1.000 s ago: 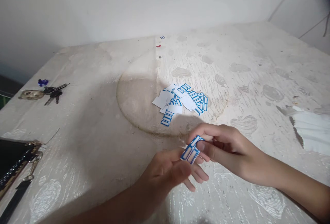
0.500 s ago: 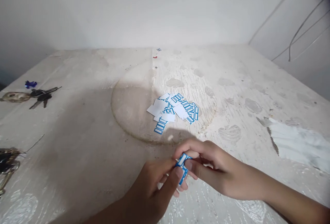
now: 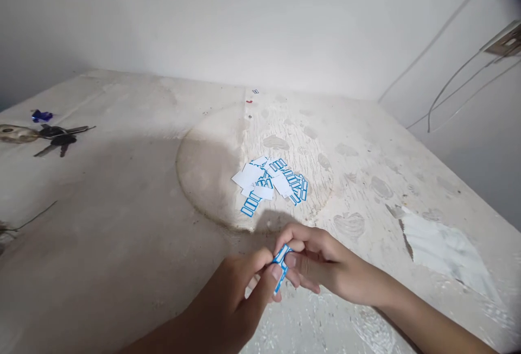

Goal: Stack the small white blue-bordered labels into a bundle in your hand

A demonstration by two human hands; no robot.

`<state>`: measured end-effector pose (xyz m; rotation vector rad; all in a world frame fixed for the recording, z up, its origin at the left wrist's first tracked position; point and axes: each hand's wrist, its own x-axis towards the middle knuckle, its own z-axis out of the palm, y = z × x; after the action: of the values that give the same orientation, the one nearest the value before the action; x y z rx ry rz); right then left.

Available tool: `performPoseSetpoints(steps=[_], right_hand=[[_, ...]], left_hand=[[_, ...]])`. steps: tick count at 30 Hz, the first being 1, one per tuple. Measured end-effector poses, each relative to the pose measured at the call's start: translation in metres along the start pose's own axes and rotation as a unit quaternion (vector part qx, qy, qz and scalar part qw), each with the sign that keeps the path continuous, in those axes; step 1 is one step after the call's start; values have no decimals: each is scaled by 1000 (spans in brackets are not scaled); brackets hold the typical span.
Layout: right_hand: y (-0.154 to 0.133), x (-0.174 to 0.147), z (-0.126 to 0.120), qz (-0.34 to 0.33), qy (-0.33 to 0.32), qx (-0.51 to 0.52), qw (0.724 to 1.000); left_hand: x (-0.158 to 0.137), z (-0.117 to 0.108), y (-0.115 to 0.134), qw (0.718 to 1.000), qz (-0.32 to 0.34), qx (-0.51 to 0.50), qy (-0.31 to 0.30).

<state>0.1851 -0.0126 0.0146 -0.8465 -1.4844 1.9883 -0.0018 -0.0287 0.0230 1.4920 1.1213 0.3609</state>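
Note:
Between my two hands is a small white sticker label sheet with blue-edged boxes [image 3: 281, 255], held above the near part of the table. My left hand [image 3: 244, 289] pinches its lower left side between thumb and fingers. On the upper right side, my right hand [image 3: 321, 261] grips it with thumb and forefinger. Fingers cover much of the sheet, so whether it is one piece or more is hidden. Just beyond my hands lies a loose pile of similar blue-edged labels [image 3: 250, 203] and plain white pieces [image 3: 282, 184], overlapping each other.
Keys [image 3: 61, 136] on a ring and a shiny purple wrapper [image 3: 42, 115] lie at the left. A crumpled white cloth or paper [image 3: 443, 248] is on the right. Tiny scraps [image 3: 249, 101] sit near the wall. Wires [image 3: 451, 80] hang at the right wall.
The view has tilted and shifted slightly, moving the table and pile within the picture. Both hands keep their hold on the label sheet, with only slight finger movement.

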Motion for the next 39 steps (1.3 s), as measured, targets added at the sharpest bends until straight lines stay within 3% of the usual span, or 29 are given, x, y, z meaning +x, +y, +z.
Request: performPoseSetpoints(steps=[4,8,13,16,18,21,26,31,39], right_hand=[[8,5,-9,11,-37,44,998],[10,9,-11,16,-51,48,997],[-3,4,6,-39,21,-128,991],[-10,-2,13,-78,27,-211,974],[-12,-5,12,-84,36,-215,972],[-12,-8,8,-74,63,-178,979],[-12,-8,5,-75,49,-87,992],[-15,-6,5,-66,32,-82,994],[-20,-2,2,-17,16,-88,996]], left_hand=[[0,0,-1,998,51,-19,-11],[1,0,-4,999,44,-12,-23],[4,0,-7,1000,16,-8,-4],[4,1,-6,996,-1,-89,-19],[5,3,-6,977,-19,-203,-61],[8,4,-7,924,-42,-357,-127],[10,1,-8,867,-51,-463,-179],[10,6,-12,838,-37,-512,-186],[8,14,-17,837,-9,-519,-174]])
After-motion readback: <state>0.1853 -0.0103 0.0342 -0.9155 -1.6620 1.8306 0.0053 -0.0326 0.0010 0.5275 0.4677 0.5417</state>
